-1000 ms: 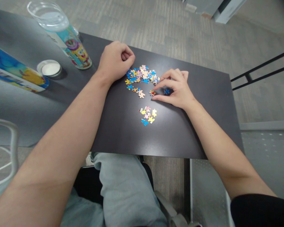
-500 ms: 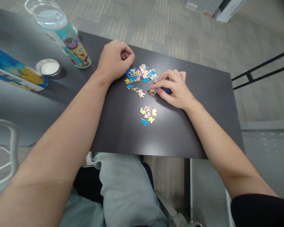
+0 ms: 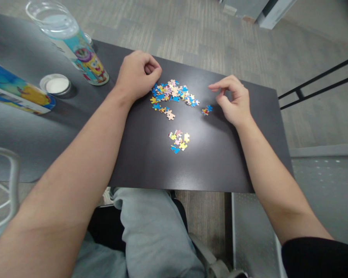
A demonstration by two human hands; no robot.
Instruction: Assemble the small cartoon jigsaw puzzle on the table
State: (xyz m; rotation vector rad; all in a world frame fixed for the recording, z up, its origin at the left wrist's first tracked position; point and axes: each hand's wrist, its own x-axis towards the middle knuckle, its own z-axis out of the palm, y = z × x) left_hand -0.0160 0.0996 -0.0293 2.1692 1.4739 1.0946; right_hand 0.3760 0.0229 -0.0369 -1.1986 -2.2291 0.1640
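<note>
A pile of jigsaw puzzle pieces (image 3: pixel 174 92) in blue, yellow and pink lies on the dark table. My left hand (image 3: pixel 139 71) rests at the pile's left edge, fingers curled into a loose fist with nothing visible in it. My right hand (image 3: pixel 233 98) hovers to the right, thumb and forefinger apart and nothing between them. Just left of it sits a small cluster of blue and orange-red pieces (image 3: pixel 207 110). Nearer me, a separate group of yellow, pink and blue pieces (image 3: pixel 178 141) lies loosely together.
On the left stand a clear tube with a cartoon label (image 3: pixel 85 58) and a round metal lid (image 3: pixel 55 84). A blue-and-yellow printed can (image 3: pixel 20 90) is beside them. The dark table (image 3: pixel 208 166) ends at my knees; a black metal rail (image 3: pixel 316 83) is at right.
My right hand has moved right and away from the pile, with its fingers lifted. The orange-red piece now lies farther right, beside a blue one. The left hand has stayed by the pile.
</note>
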